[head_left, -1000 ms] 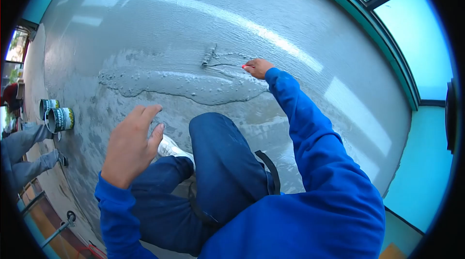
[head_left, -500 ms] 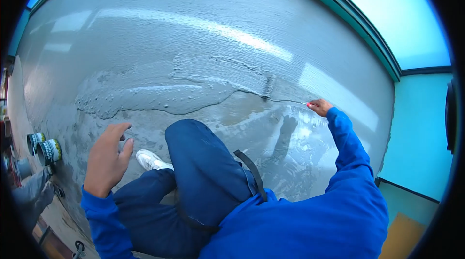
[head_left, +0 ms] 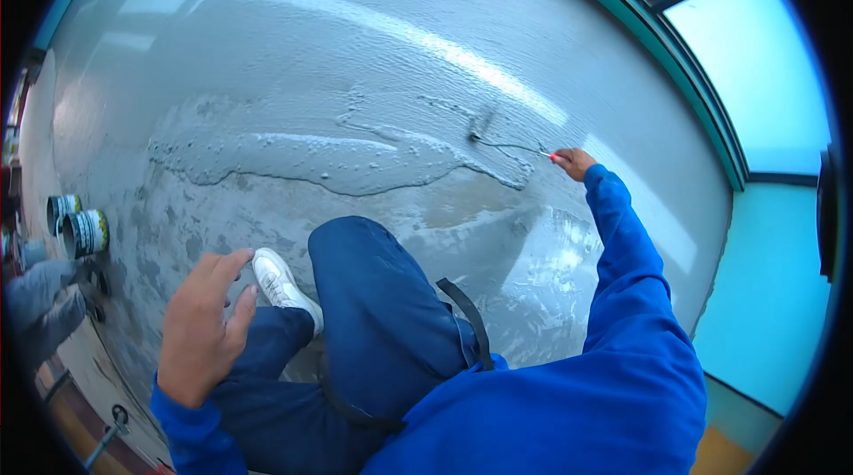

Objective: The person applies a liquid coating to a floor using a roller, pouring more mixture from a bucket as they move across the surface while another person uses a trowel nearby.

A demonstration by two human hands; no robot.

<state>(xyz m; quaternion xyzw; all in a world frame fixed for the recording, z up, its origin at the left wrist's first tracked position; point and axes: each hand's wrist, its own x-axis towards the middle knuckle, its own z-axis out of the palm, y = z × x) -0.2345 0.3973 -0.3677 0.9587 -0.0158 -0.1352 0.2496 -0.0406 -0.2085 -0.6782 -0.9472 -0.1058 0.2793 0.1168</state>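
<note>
My right hand [head_left: 577,163] is closed around the red end of a paint roller's handle [head_left: 557,158], with the arm stretched out to the right. A thin bent wire frame runs left to the roller head [head_left: 481,124], which is blurred and lies on the wet grey coating. A thick band of wet grey mix [head_left: 329,162] spreads over the floor, lumpy, with a ragged near edge. To the left, my left hand [head_left: 206,324] hangs in the air above the floor, fingers apart, holding nothing.
Two buckets [head_left: 86,233] stand at the left, near another person's grey trouser legs [head_left: 44,302]. My white shoe [head_left: 283,284] rests on the rougher floor [head_left: 444,244]. Green-framed windows [head_left: 746,66] line the upper right, above a turquoise wall [head_left: 764,271].
The roller has moved up and slightly left, away from the near edge of the wet mix. My right hand went up with it. The view has shifted a little.
</note>
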